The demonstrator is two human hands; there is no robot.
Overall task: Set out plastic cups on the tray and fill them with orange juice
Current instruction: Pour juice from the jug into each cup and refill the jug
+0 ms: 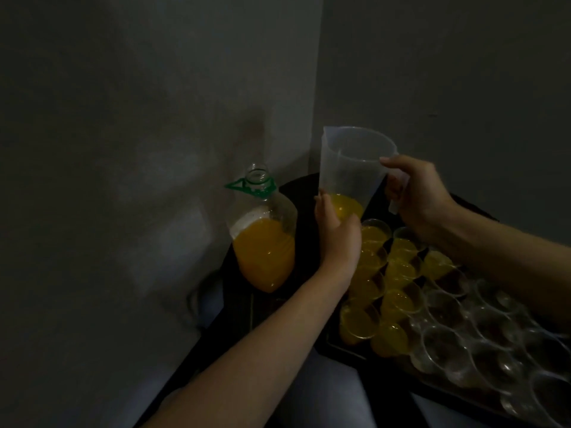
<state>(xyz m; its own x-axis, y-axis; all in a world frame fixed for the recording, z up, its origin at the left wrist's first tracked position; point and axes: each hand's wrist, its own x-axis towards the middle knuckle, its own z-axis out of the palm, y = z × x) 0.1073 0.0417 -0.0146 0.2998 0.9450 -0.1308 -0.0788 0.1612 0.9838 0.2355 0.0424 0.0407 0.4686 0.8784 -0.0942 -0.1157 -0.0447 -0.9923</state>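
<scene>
Dim grey left wall meeting right wall in a corner, faint brownish smudge on the left wall, small dark mark on the right, dark tabletop set into the corner, pale bluish surface below its near edge.

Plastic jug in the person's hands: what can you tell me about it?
The jug is translucent, frosted-looking plastic, tapering toward its base, with a pouring spout opposite the handle. It's nearly empty: a little orange juice pools at the bottom. It's held up, slightly tilted, above the filled cups. The right hand grips its handle; the left hand cups its base.
</scene>
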